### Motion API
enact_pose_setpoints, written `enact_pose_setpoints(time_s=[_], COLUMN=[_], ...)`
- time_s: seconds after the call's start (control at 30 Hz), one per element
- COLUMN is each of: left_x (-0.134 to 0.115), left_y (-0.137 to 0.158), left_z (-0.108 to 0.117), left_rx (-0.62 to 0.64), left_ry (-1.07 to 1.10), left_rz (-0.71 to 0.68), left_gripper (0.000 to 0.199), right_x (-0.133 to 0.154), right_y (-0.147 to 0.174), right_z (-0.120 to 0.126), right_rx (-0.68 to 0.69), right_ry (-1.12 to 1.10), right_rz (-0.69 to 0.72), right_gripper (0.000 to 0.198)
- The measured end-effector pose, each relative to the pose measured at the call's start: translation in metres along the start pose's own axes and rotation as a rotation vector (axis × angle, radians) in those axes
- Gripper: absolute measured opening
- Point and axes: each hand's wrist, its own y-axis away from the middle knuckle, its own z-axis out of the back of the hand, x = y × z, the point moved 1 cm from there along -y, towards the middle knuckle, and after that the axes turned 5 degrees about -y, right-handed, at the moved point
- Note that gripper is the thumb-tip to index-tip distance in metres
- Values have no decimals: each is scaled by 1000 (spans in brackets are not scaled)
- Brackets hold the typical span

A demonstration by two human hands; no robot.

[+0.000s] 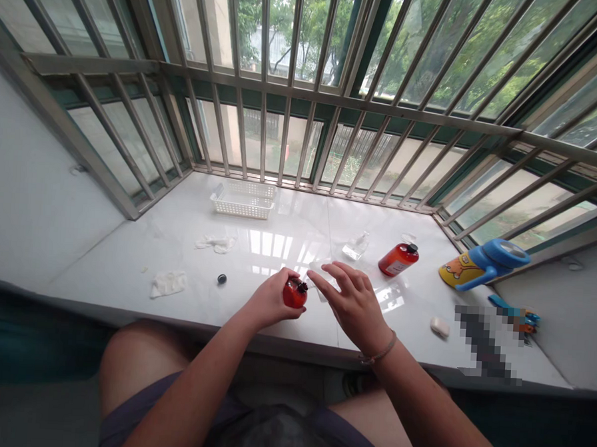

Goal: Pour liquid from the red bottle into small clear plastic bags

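In the head view my left hand (274, 297) is wrapped round a red bottle (295, 295) with a small black top, close to the front edge of the white sill. My right hand (347, 293) hovers just right of that bottle, fingers apart and nothing visible in them. Left of the hands lies a round black cap (221, 279). A clear object (356, 245), perhaps a transparent bottle, lies beyond my right hand. Farther right is a second red bottle (399, 259) with a black cap and a pale label.
A white perforated basket (243, 202) sits at the back left. Crumpled tissue (215, 244) and a folded tissue (168, 284) lie on the left. On the right are a blue and yellow cup (481, 265), a small white case (440, 326) and a blurred dark patch. Metal bars line the window.
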Motion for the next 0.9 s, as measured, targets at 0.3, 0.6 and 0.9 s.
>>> enact_pose_setpoints(time_s=[0.3,0.6,0.9], left_x=[4,4,-5], left_y=[-2,0,-1], left_z=[-2,-4,-18], left_rx=[-4,-17,-20], left_ry=[0,13,95], left_rz=[5,-16,-6], left_gripper=[68,69,69], right_x=[-1,-1,-11], right_y=[-1,-1,3], right_z=[-2,-4,4], right_rx=[26,46,43], right_ry=[-56,-146,-260], right_rz=[-50,-94,-122], right_gripper=[65,76,68])
